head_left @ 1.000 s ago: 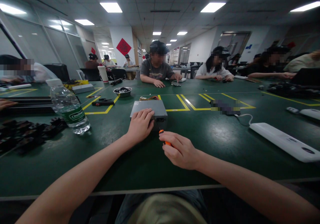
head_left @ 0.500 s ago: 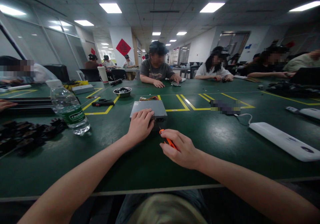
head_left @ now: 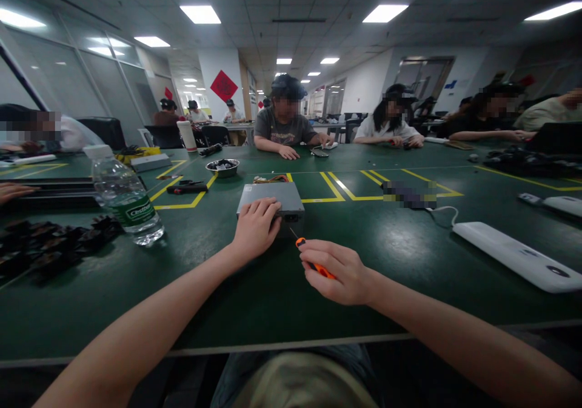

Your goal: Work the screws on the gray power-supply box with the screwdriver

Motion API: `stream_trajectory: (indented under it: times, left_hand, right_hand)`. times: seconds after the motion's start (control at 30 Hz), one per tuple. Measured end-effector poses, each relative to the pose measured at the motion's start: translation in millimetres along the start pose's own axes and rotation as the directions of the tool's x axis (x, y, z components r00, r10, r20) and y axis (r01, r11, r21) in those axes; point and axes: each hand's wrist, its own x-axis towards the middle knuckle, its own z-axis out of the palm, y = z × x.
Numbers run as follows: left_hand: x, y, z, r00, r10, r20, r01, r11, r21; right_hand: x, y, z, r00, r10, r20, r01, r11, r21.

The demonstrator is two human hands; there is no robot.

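A grey metal computer power supply point(head_left: 286, 197) lies on the green table in front of me, its socket side facing me and its coloured cables at the far side. My left hand point(head_left: 257, 229) is laid over its near left corner, fingers across the top and thumb at the front face, holding it. In my right hand point(head_left: 336, 271) is an orange and black screwdriver point(head_left: 301, 242), gripped by the handle. Its thin shaft points up and left to the front of the power supply. Whether the tip touches the metal, I cannot tell.
On the left stand a water bottle point(head_left: 131, 205) and a pile of black parts point(head_left: 50, 244). Farther back are a metal bowl point(head_left: 222, 167) and a black tool point(head_left: 187, 187). A white power strip point(head_left: 518, 256) lies right. Several people sit around the table.
My right hand has drawn the screwdriver a little to the right, away from the power supply, and more of its shaft shows. My left hand has stayed in place.
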Motion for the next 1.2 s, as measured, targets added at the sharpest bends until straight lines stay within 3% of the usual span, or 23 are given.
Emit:
stream_trajectory:
  times: [0.27,0.87,1.03,1.2]
  left_hand:
    - [-2,-3,0.3,1.000,0.025,0.016,-0.025,1.000,0.005]
    - [-4,-3,-1.4,0.998,0.043,0.036,-0.042,0.999,-0.014]
    - [-3,-3,-1.4,0.998,0.044,0.041,-0.045,0.999,0.004]
    - [-4,-3,-1.2,0.998,0.047,0.037,-0.047,0.999,-0.004]
  right_hand:
    - [-19,15,-9,0.997,0.074,0.027,-0.072,0.995,-0.065]
    - [-19,13,-5,0.994,0.088,0.063,-0.084,0.994,-0.070]
    - [-15,8,-8,0.996,0.088,0.029,-0.081,0.978,-0.190]
    - [-22,5,-6,0.989,0.105,0.100,-0.083,0.976,-0.200]
